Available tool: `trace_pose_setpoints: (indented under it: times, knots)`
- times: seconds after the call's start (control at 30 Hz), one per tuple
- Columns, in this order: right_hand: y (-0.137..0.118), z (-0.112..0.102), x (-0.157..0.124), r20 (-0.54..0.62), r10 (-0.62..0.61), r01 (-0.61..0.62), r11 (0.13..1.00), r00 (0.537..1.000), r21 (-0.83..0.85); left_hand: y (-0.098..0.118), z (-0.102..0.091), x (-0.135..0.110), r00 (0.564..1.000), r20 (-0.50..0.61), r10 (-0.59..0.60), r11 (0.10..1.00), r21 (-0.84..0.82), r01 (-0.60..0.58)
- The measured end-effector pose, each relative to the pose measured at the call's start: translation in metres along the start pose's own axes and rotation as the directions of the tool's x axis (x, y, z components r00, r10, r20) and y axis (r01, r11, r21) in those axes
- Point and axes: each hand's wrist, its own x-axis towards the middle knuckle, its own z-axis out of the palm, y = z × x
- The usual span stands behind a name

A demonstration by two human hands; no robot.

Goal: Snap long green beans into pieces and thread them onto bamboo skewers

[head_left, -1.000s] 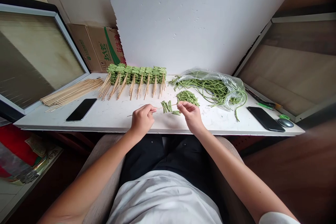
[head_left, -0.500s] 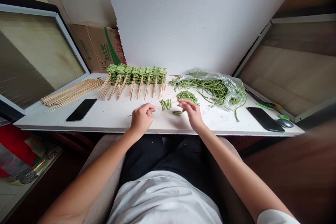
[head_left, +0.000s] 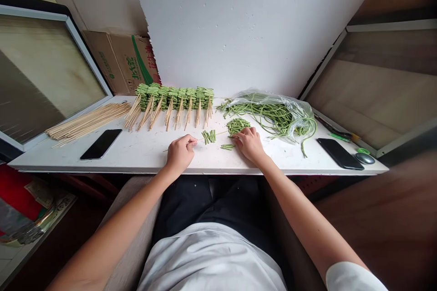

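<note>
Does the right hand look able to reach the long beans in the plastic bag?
Probably yes: the right hand is close, and only the white tabletop lies between it and the long beans.

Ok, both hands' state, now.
Left hand: closed, pinching a bamboo skewer of cut beans.
Right hand: curled by the bean pile; can't tell if holding.

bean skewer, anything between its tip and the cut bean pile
Nothing visible stands there. The bamboo skewer, held in the left hand, has its tip right at the left edge of the pile of cut green beans. The right hand lies at the pile's front, off that line.
</note>
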Motion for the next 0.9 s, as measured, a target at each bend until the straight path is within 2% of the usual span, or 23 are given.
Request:
trace_pose_setpoints:
  times: [0.2, 0.27, 0.33, 0.37, 0.4, 0.47, 0.53, 0.6, 0.67, 0.73, 0.9]
  knots:
    - [0.004, 0.004, 0.007, -0.004, 0.031, -0.031, 0.999, 1.0, -0.011, 0.001, 0.001, -0.002, 1.0, 0.024, -0.001, 1.0, 0.002, 0.0]
    - [0.004, 0.003, 0.008, -0.03, 0.047, -0.044, 0.995, 0.998, 0.084, 0.001, 0.002, -0.002, 1.0, 0.021, 0.001, 1.0, 0.002, -0.001]
    - [0.002, -0.001, 0.01, -0.056, 0.094, -0.073, 0.951, 0.994, 0.302, 0.001, 0.001, -0.002, 1.0, 0.01, 0.008, 1.0, 0.007, -0.008]
    - [0.0, -0.005, 0.01, -0.054, 0.131, -0.093, 0.886, 0.99, 0.454, 0.001, 0.0, -0.002, 1.0, 0.003, 0.014, 1.0, 0.009, -0.014]
    - [-0.002, -0.009, 0.011, -0.03, 0.174, -0.12, 0.782, 0.984, 0.611, 0.002, -0.001, -0.001, 1.0, -0.005, 0.022, 1.0, 0.009, -0.022]
    - [-0.008, -0.019, 0.011, 0.076, 0.239, -0.188, 0.49, 0.968, 0.852, 0.005, -0.005, 0.0, 0.999, -0.026, 0.045, 0.999, 0.004, -0.045]
    - [-0.015, -0.029, 0.01, 0.199, 0.238, -0.252, 0.217, 0.951, 0.943, 0.008, -0.009, 0.001, 0.996, -0.051, 0.072, 0.997, -0.004, -0.072]
    - [-0.023, -0.038, 0.008, 0.275, 0.189, -0.289, 0.053, 0.943, 0.956, 0.013, -0.014, 0.002, 0.992, -0.077, 0.098, 0.995, -0.008, -0.099]
    - [-0.029, -0.045, 0.006, 0.304, 0.136, -0.302, -0.035, 0.943, 0.953, 0.019, -0.018, 0.002, 0.988, -0.096, 0.118, 0.993, -0.009, -0.12]
    - [-0.035, -0.05, 0.004, 0.315, 0.105, -0.307, -0.08, 0.943, 0.948, 0.024, -0.021, 0.002, 0.986, -0.105, 0.133, 0.991, -0.013, -0.135]
    - [-0.043, -0.054, 0.003, 0.311, 0.09, -0.303, -0.094, 0.946, 0.948, 0.03, -0.023, -0.001, 0.981, -0.104, 0.162, 0.987, 0.003, -0.162]
